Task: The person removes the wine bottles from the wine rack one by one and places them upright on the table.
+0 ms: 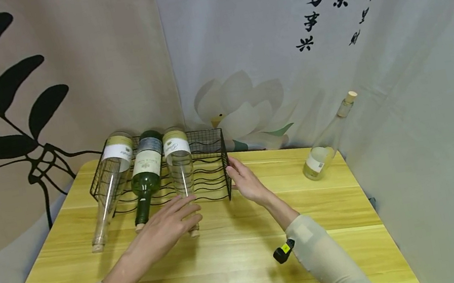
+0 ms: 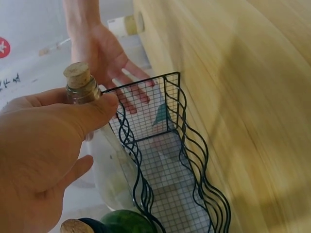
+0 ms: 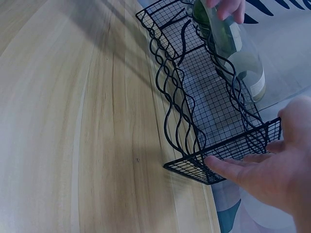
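The wire rack [image 1: 226,171] stands at the back of the table, black, with wavy bars and mesh ends. Across its left part lie three corked bottles: a clear one [image 1: 113,178], a green one [image 1: 145,181] and another clear one [image 1: 181,171]. My left hand [image 1: 172,220] is over the neck of that rightmost clear bottle. In the left wrist view its thumb and index finger pinch the neck just below the cork [image 2: 77,75]. At the rack's right end my right hand [image 1: 248,183] rests against the mesh, fingers extended along the outside.
A corked clear bottle [image 1: 314,164] with a white label stands at the table's back right. Hanging cloths [image 1: 236,35] with printed leaves and characters close off the back and right sides. The wooden table [image 1: 230,271] reaches toward me.
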Motion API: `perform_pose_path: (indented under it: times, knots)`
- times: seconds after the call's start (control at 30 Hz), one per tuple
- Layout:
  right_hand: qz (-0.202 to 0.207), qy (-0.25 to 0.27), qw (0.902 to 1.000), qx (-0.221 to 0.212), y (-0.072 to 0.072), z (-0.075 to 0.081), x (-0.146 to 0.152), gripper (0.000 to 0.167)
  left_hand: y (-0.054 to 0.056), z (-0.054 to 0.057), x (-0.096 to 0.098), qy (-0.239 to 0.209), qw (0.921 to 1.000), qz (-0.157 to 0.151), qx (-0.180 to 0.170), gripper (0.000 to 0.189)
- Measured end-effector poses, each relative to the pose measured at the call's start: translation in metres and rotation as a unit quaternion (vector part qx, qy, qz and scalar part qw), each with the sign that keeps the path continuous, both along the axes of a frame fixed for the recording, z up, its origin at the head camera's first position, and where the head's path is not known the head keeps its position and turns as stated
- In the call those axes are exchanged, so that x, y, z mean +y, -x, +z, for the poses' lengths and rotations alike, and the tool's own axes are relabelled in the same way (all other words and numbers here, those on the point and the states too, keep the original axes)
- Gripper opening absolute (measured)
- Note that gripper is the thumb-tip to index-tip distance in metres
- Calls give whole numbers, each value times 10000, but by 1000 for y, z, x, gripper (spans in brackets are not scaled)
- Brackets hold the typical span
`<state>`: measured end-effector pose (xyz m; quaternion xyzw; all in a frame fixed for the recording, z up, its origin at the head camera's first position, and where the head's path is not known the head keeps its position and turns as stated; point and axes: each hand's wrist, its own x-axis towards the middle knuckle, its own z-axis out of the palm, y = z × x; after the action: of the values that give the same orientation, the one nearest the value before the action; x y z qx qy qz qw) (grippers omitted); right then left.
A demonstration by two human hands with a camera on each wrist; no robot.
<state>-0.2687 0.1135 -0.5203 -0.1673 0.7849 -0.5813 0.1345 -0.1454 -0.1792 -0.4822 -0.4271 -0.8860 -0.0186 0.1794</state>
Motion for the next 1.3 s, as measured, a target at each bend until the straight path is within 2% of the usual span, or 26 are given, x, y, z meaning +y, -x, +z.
perform_pose_path:
  times: [0.53, 0.8, 1.3]
  knots:
    - [-30, -7, 10000, -22, -1, 1, 0, 67, 3, 0, -1, -312, 9992, -235, 111, 61]
    - [8, 96, 10000, 5, -1, 2, -2, 64, 1, -1, -3, -427, 9984, -299, 212, 63]
    - [-14, 31, 10000, 55, -2, 2, -2, 62, -6, 11, -1, -749, 9958, -457, 260, 58]
